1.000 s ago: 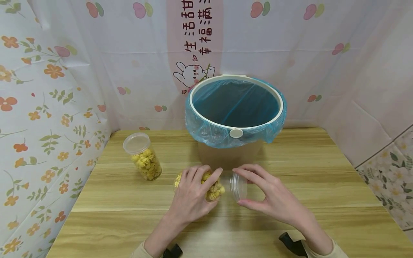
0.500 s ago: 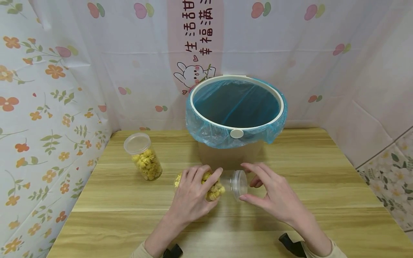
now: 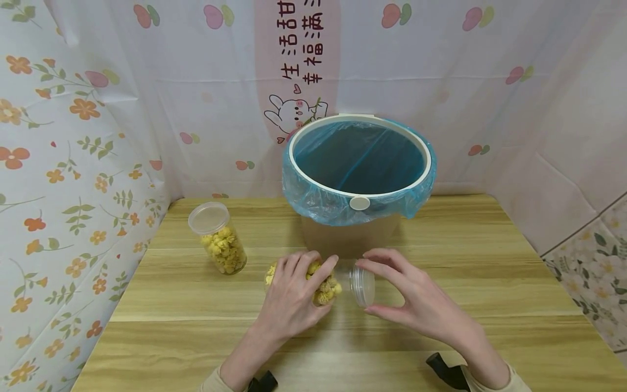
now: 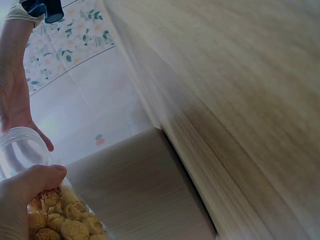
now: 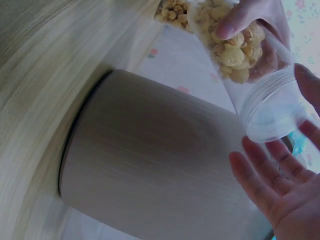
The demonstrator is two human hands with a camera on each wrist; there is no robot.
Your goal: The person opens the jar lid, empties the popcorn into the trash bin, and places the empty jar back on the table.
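"In front of the bin (image 3: 350, 238) with its blue liner (image 3: 318, 207), what's held?"

"A clear jar (image 3: 345, 276), sideways, yellow pieces (image 3: 325, 291) toward its left end. The left hand (image 3: 294, 294) is clamped round it."

"And the right hand (image 3: 418, 296)?"

"Thumb and fingers curve about the clear lid (image 3: 363, 283), pinching its rim."

"Any other container?"

"A second jar (image 3: 222, 237) stands lidded at left, yellow pieces filling its lower part."

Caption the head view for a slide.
Left hand grips a sideways jar, right hand at its lid; blue-lined bin behind, second jar to the left.
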